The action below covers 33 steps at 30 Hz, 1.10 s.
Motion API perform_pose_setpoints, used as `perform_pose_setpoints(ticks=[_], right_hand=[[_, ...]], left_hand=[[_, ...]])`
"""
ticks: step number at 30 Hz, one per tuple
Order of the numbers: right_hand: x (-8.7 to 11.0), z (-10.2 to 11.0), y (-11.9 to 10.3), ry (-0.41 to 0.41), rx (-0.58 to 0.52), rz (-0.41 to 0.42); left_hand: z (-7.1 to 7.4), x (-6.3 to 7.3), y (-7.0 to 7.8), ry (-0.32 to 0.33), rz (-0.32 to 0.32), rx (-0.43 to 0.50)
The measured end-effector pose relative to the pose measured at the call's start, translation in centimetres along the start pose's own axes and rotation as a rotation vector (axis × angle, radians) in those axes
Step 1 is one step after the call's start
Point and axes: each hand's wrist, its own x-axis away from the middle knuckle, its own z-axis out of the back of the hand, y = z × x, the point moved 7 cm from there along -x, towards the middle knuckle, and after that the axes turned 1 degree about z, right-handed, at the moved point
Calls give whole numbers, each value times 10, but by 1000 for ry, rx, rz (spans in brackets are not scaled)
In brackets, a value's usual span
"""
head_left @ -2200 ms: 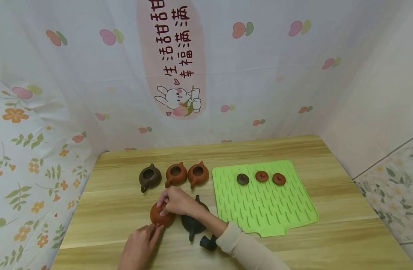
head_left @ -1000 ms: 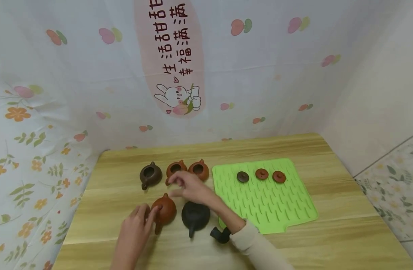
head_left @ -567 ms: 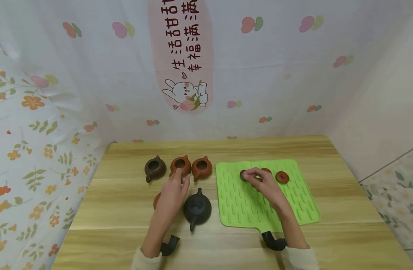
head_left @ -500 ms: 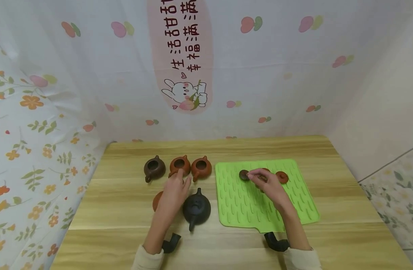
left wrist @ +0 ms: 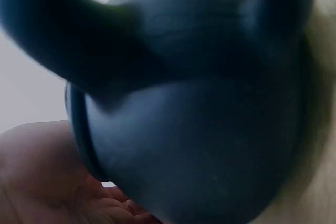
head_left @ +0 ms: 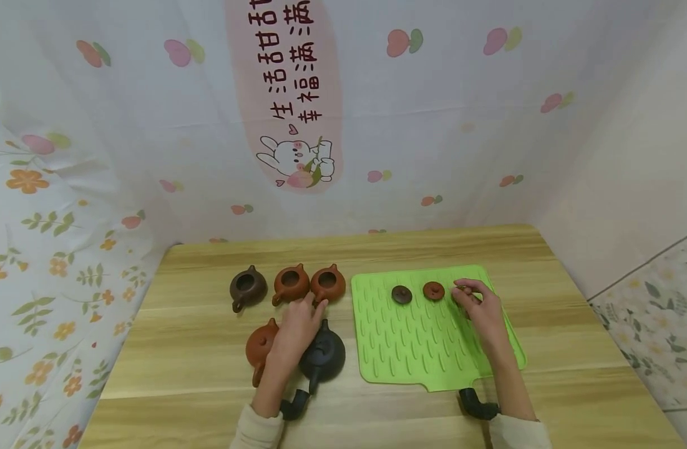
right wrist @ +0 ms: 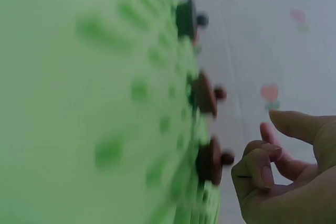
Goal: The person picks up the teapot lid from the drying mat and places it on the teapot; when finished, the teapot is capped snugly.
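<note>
My left hand reaches between the pots, thumb and index finger at the handle of the right reddish-brown lidless teapot; whether they touch it I cannot tell. Below that hand stands a black teapot, which fills the left wrist view, its body very close. An orange-brown lidded teapot is partly behind the left forearm. My right hand hovers at the rightmost reddish teapot lid. In the right wrist view, that lid sits just short of the fingers, thumb apart from them.
A dark brown lidless teapot and another reddish lidless one stand at the back left. On the green mat lie a dark lid and a reddish lid. Printed curtains border the wooden table.
Earlier, both hands were at the orange-brown teapot, the right on its lid. The right hand has moved across to the rightmost lid on the mat; the left has moved up to the right lidless teapot.
</note>
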Motion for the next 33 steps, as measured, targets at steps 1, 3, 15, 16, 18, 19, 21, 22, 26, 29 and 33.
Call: perform_pose_setpoints(ticks=[1, 3, 15, 16, 18, 19, 21, 22, 26, 29, 33], right_hand=[[-1, 6, 2, -1, 25, -4], [-3, 18, 8, 1, 82, -11], [-15, 35, 29, -105, 222, -78], [-15, 34, 30, -104, 226, -77], [-17, 34, 31, -101, 230, -70], [-18, 33, 31, -102, 231, -64], [-20, 31, 30, -105, 235, -49], [-21, 31, 30, -106, 243, -41], [-22, 29, 30, -107, 244, -51], [-23, 30, 30, -101, 245, -64], [-26, 30, 30, -85, 239, -75]], left_hand=[[-2, 0, -1, 0, 4, 3], [-3, 0, -1, -2, 14, 5], [1, 3, 5, 38, -4, 15], [0, 3, 4, 40, -1, 10], [-3, 2, 1, 40, 6, 3], [-4, 1, -1, 41, 10, 2], [-6, 0, -3, 42, 13, -7], [-6, 0, -4, 44, 13, -11], [-6, -2, -2, 52, -1, -32], [-4, -2, 1, 76, -17, -36], [-3, -2, 3, 106, -27, -34]])
